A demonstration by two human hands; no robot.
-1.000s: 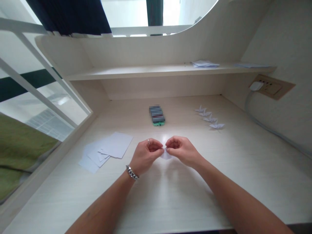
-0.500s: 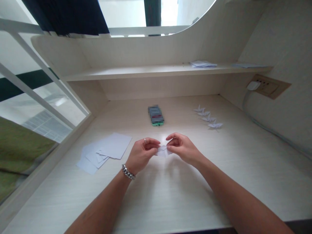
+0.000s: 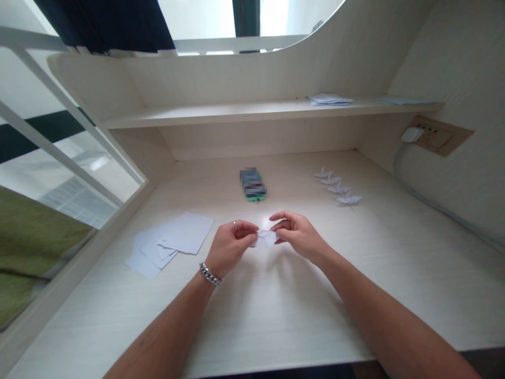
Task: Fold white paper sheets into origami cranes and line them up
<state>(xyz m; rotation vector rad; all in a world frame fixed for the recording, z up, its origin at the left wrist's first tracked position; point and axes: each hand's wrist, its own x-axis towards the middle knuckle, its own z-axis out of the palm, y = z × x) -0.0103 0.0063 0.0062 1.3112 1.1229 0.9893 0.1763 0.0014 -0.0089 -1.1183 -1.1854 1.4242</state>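
Between my hands, just above the desk, is a small piece of folded white paper point(image 3: 266, 238). My left hand point(image 3: 232, 245) pinches its left end between thumb and fingers. My right hand point(image 3: 298, 236) has thumb and fingers closed at its right end, with the index finger raised a little. The finer folds are too small to make out. To the left lie loose white paper sheets point(image 3: 189, 231), overlapping one another. Several folded paper cranes point(image 3: 349, 200) stand in a slanting row at the back right.
A phone-like device point(image 3: 253, 184), blurred out, lies behind my hands. More paper point(image 3: 329, 99) rests on the shelf point(image 3: 236, 115) above. At the right wall a plug point(image 3: 412, 135) sits in the socket, its cable point(image 3: 442, 210) running down along the desk's edge.
My right fingers have shifted slightly on the paper's right end, so more of the paper shows between my hands. The whole view has tilted a little.
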